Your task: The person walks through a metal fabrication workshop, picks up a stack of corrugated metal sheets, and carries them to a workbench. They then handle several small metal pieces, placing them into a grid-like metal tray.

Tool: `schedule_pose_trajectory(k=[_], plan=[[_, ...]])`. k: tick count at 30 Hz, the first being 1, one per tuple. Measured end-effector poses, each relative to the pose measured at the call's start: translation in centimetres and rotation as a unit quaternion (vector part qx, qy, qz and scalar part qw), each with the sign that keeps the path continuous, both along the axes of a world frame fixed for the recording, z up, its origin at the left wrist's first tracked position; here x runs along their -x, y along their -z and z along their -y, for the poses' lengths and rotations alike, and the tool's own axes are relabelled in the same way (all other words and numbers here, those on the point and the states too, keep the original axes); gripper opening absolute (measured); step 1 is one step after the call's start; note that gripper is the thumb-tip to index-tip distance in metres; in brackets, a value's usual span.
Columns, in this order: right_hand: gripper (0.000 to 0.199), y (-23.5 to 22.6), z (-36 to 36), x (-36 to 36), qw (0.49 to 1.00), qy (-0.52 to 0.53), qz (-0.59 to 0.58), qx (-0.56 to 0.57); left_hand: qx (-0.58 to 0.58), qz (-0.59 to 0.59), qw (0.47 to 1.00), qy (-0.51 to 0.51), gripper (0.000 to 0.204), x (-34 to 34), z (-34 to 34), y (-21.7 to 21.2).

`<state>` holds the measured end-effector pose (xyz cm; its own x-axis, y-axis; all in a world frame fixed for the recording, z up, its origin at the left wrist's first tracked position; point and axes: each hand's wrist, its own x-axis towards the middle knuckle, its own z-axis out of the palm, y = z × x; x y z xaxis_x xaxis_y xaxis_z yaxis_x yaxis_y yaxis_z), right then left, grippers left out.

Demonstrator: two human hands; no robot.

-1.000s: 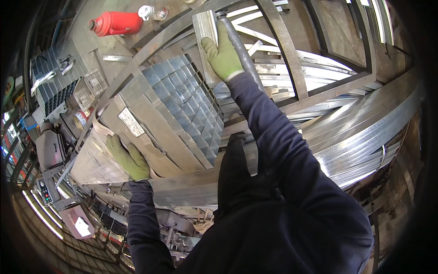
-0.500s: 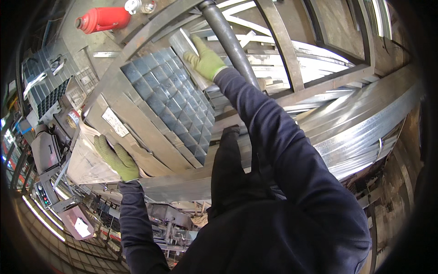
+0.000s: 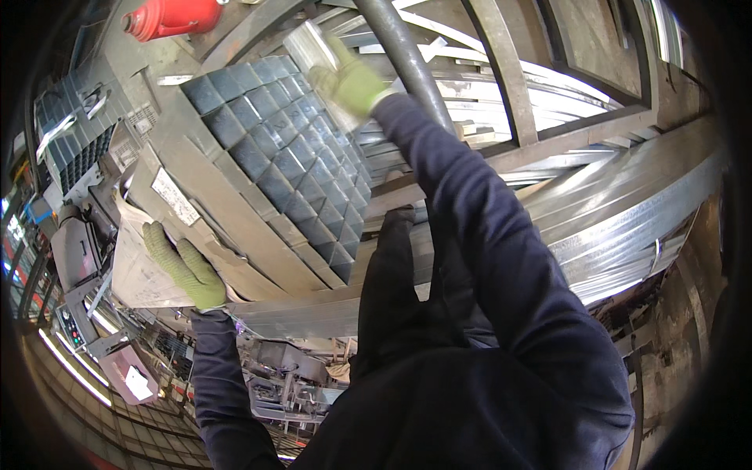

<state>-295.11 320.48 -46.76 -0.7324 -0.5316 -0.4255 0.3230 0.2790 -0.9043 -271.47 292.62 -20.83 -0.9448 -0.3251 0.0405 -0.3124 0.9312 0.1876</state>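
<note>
I hold a large cardboard box filled with a grid of dark grey metal pieces. My left hand, in a green glove, grips the box's near left side by its flap. My right hand, also gloved in green, grips a shiny metal piece at the far upper corner of the box, next to a dark steel pipe.
Bundles of long galvanised steel profiles lie to the right and below the box. A red gas cylinder lies at the top left. Machines and a control panel stand at the left. A steel frame rises behind.
The box has come closer and turned, its grid of pieces now larger in view. Both hands keep their grip; the right hand has shifted slightly leftwards along the box's far corner.
</note>
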Motion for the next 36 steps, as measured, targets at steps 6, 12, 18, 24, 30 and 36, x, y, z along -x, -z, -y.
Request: schedule_pose_trajectory(k=[6,12,18,24,30,36], plan=[[0.08,-0.7,-4.5,-6.2,0.985,0.17,-0.01,-0.023,-0.015,-0.015,1.0,0.007,0.056,-0.1,0.3,0.2],[0.084,-0.2,-7.2,-12.6,0.998,0.055,0.016,-0.034,0.018,-0.017,0.999,0.029,0.053,-0.2,1.1,0.6],[0.081,-0.6,-8.0,-15.4,0.998,0.021,-0.041,-0.03,0.007,-0.04,0.998,0.036,0.052,-0.3,1.2,0.8],[0.084,-4.0,-9.2,-17.4,0.972,0.236,0.011,0.007,0.051,-0.06,0.995,0.058,0.052,-0.4,1.6,1.2],[0.09,-7.0,-9.7,-19.7,0.994,0.073,-0.079,-0.014,0.086,-0.093,0.989,0.074,0.055,-0.3,2.8,2.3],[0.087,-10.3,-9.8,-20.6,0.989,0.078,-0.127,-0.011,0.139,-0.091,0.985,0.053,0.059,-0.8,3.6,3.3]])
